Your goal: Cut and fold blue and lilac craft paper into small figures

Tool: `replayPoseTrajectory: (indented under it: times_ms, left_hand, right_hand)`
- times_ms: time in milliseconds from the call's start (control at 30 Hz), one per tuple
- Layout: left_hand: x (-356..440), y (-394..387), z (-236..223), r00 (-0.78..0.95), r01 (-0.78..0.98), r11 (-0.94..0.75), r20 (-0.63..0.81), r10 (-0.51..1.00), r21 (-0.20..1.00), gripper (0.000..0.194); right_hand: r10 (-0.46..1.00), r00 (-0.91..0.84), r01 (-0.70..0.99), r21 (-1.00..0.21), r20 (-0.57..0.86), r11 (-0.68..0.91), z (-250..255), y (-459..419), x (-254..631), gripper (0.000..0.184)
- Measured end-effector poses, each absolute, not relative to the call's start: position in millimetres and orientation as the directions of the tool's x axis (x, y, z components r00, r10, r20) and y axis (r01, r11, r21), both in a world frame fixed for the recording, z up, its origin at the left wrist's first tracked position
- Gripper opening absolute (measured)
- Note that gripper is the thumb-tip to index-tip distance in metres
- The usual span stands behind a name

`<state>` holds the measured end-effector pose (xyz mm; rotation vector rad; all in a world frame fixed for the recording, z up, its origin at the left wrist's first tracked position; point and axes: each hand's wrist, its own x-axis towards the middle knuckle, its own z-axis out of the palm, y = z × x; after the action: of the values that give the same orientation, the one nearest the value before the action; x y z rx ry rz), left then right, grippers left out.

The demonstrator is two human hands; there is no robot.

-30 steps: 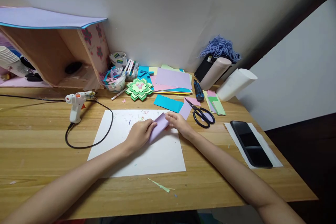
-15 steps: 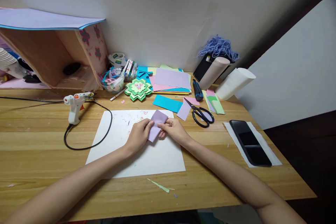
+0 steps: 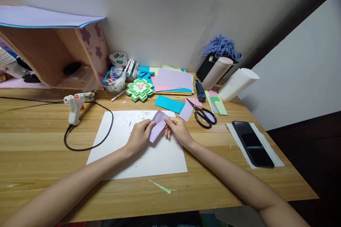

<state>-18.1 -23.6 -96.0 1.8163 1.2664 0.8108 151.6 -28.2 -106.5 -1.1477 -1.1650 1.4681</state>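
Observation:
A small piece of purple paper [image 3: 159, 127] is held up between both hands, slightly curved. My left hand [image 3: 141, 134] pinches its left edge, thumb on top. On the other side, my right hand [image 3: 178, 130] grips the right edge between thumb and fingers. Underneath lies a white sheet of paper [image 3: 122, 163] with coloured specks and marks near its far edge. Black-handled scissors [image 3: 204, 116] rest to the right of the hands, beside a blue paper strip [image 3: 169, 104] and a cut purple piece [image 3: 186, 110].
A glue gun [image 3: 76, 108] with a looping cable stands left. Behind are a layered green paper flower [image 3: 140, 89], a tub of scraps [image 3: 114, 83], stacked coloured paper [image 3: 176, 78] and a blue cutter [image 3: 200, 91]. A phone [image 3: 253, 143] lies right; a cardboard box [image 3: 93, 51] stands back left.
My right thumb has moved from the middle of the purple paper to its right edge, uncovering more of its face. The left hand keeps its hold.

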Motion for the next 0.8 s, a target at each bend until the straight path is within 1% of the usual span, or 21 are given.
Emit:
replayPoseTrajectory:
  times_ms: [133, 233, 400, 467, 567, 600, 700, 800]
  left_hand:
    - [-20, -22, -96, 0.307, 0.475, -0.219, 0.073, 0.949, 0.852, 0.035]
    - [-19, -22, -96, 0.320, 0.476, -0.226, 0.072, 0.945, 0.850, 0.035]
    - [-19, -23, -96, 0.336, 0.458, -0.223, 0.064, 0.940, 0.861, 0.038]
    - [-20, -23, -95, 0.325, 0.445, -0.214, 0.066, 0.943, 0.870, 0.039]
    - [-21, -23, -93, 0.296, 0.424, -0.199, 0.073, 0.952, 0.883, 0.038]
    - [-21, -24, -92, 0.290, 0.419, -0.196, 0.074, 0.954, 0.887, 0.037]
    - [-21, -24, -90, 0.301, 0.362, -0.166, 0.053, 0.952, 0.917, 0.037]
    - [-20, -25, -89, 0.400, 0.230, -0.070, -0.029, 0.916, 0.971, 0.034]
  right_hand:
    - [0.993, -0.070, -0.029, -0.995, -0.098, -0.100, -105, -28, 152, 0.037]
    - [0.993, -0.063, -0.038, -0.994, -0.099, -0.102, -105, -28, 154, 0.041]
    - [0.986, -0.107, -0.134, -0.981, -0.128, -0.142, -105, -26, 155, 0.045]
    - [0.976, -0.165, -0.115, -0.980, -0.141, -0.161, -105, -28, 152, 0.040]
    - [0.944, -0.287, -0.034, -0.983, -0.162, -0.179, -106, -34, 148, 0.036]
    - [0.941, -0.296, -0.012, -0.985, -0.162, -0.173, -106, -36, 146, 0.035]
    - [0.973, -0.208, 0.026, -0.995, -0.104, -0.101, -106, -38, 145, 0.030]
    - [0.995, -0.099, 0.018, -1.000, -0.021, -0.020, -105, -36, 149, 0.029]
